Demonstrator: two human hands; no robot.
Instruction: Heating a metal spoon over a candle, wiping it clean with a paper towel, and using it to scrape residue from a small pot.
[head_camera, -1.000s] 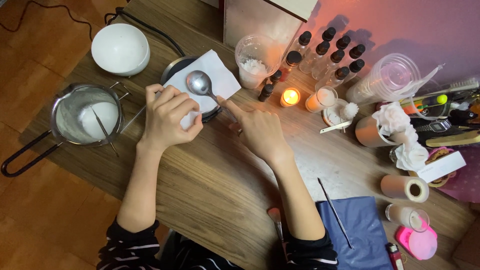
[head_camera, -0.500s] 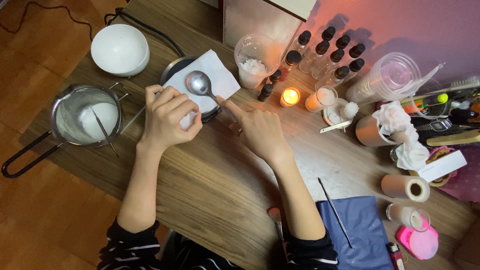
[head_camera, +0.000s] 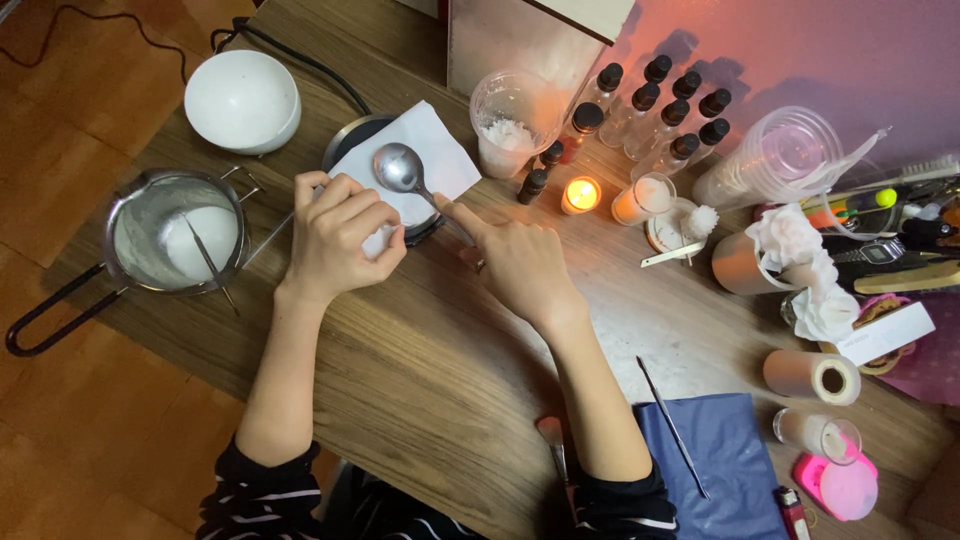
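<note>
Meanwhile the right hand (head_camera: 520, 265) holds a spoon (head_camera: 400, 168) over a white paper (head_camera: 440, 150), forefinger stretched along its handle. Beside it, the left hand (head_camera: 340, 235) curls loosely on the paper. A saucepan (head_camera: 150, 205) stands left; a lit candle (head_camera: 580, 194) and small bottles (head_camera: 660, 100) crowd right.

Left arm: it comes up from the lower edge, forearm bare, a dark striped sleeve pushed to the elbow.
Left hand (head_camera: 340, 235): back of the hand faces up, the fingers are curled inward into a loose fist, knuckles to the top.
Right arm: it rises from the lower middle and leans to the left, forearm bare, with the same striped sleeve at the elbow.
Right hand (head_camera: 510, 262): palm down, the index finger is stretched out and points to the upper left; the other fingers are bent under.
Distance between hands: near, but not touching.
</note>
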